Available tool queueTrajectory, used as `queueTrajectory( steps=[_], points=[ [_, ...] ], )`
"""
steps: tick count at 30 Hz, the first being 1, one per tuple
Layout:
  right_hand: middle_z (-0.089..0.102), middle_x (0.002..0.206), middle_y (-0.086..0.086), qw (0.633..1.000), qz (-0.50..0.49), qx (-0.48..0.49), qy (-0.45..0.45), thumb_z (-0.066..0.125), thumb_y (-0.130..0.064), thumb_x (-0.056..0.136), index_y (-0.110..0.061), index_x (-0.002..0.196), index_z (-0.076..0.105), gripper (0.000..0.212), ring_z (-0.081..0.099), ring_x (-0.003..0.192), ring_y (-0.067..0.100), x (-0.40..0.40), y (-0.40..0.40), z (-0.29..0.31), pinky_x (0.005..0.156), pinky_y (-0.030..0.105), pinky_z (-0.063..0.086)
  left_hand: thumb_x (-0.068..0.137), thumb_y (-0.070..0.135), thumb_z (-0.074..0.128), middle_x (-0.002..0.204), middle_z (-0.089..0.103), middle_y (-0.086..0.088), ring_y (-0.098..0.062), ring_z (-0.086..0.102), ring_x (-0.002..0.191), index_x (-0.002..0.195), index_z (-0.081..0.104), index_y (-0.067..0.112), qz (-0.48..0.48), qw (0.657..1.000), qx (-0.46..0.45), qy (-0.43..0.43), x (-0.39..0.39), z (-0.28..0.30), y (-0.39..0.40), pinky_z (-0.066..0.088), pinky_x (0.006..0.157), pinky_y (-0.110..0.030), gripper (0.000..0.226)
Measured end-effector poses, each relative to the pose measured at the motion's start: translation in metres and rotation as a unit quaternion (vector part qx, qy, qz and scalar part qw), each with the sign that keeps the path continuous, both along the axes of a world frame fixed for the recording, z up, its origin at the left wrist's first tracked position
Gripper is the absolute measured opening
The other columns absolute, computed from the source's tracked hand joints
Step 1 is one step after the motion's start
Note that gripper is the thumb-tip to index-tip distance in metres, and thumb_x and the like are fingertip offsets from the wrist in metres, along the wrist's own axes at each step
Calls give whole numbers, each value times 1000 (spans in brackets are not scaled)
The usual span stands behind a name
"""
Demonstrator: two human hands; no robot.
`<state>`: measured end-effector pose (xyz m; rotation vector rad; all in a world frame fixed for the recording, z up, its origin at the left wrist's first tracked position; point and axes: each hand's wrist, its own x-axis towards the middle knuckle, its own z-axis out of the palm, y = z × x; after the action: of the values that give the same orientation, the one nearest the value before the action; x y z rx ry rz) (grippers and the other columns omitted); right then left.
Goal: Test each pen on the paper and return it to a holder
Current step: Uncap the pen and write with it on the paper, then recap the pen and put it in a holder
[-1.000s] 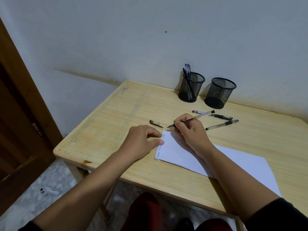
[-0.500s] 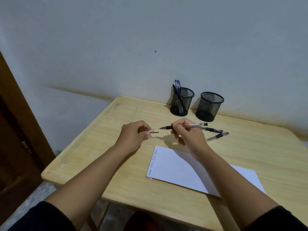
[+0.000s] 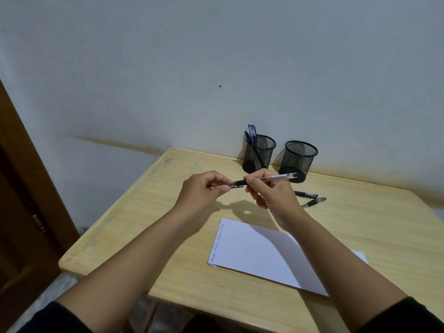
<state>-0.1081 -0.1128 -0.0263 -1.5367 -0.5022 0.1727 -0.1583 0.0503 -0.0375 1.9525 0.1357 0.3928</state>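
Above the counter [image 3: 168, 236], the right hand [image 3: 271, 195] is gripping a pen [image 3: 276, 178] while the left hand [image 3: 204, 191] fingers are pinching its cap [image 3: 234, 185] at the tip.

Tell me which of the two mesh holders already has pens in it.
The left mesh holder, nearer the table's corner: blue and dark pens stick up above its rim. The right mesh holder shows none.
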Motion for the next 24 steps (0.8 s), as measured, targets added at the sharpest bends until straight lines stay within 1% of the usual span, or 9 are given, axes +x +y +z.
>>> queueTrajectory(
  steps=[5,8,10,12,13,15,17,21,24],
  points=[
    [55,58,4,999,17,36,-3,56,-6,91,-9,72,57,20,41,43,6,-4,-3,-1,40,15,28,82,12,67,65,61,12,9,52,53,76,69,27,8,1000,-17,-19,-3,1,-8,36,53,0,15],
    [57,58,3,1000,17,19,-17,57,-6,91,-7,74,59,17,43,45,8,-8,-6,-6,39,16,28,82,12,67,70,64,10,1,55,63,73,66,32,-14,1000,1,-5,-7,-1,-8,38,55,-3,22],
    [61,62,4,1000,23,-6,-16,59,-6,89,-7,78,63,12,48,50,11,-11,-9,-8,40,18,32,82,13,67,73,65,11,0,54,66,72,64,36,-25,999,27,8,-9,-3,-5,39,60,-9,25],
    [66,72,6,999,45,-15,13,60,-6,88,-6,87,68,8,55,60,13,-11,-16,-4,43,18,37,82,14,66,71,63,15,2,51,64,71,64,36,-22,998,57,5,-8,2,-1,37,59,-7,25],
    [68,79,8,997,63,-7,39,61,-7,87,-6,93,69,10,59,65,14,-11,-21,0,46,19,39,83,14,66,69,62,16,1,50,63,72,64,36,-17,997,73,1,-8,6,1,35,57,-5,25],
    [71,92,10,991,101,18,87,59,-16,84,-1,106,67,28,64,73,15,-9,-34,10,51,18,44,83,13,65,69,61,15,0,48,63,74,65,33,-7,995,101,-11,-4,17,5,34,55,-2,22],
    [72,97,11,988,112,19,107,56,-24,81,2,108,66,39,66,73,15,-9,-48,23,53,19,48,83,12,64,72,62,12,2,49,64,76,65,30,-11,991,128,-23,1,29,5,34,56,-2,19],
    [71,78,4,995,32,-89,31,63,-17,88,-3,94,69,17,63,62,9,-4,-67,38,52,17,47,83,11,64,76,66,10,5,55,69,81,68,26,-39,983,171,-53,20,54,-17,34,61,-1,15],
    [68,69,-1,991,-13,-136,-2,65,-14,87,-10,92,70,9,61,58,5,6,-83,46,52,15,45,82,9,65,86,70,7,-7,63,86,91,71,23,-65,985,141,-77,41,69,-50,40,74,-4,18]
  ],
)
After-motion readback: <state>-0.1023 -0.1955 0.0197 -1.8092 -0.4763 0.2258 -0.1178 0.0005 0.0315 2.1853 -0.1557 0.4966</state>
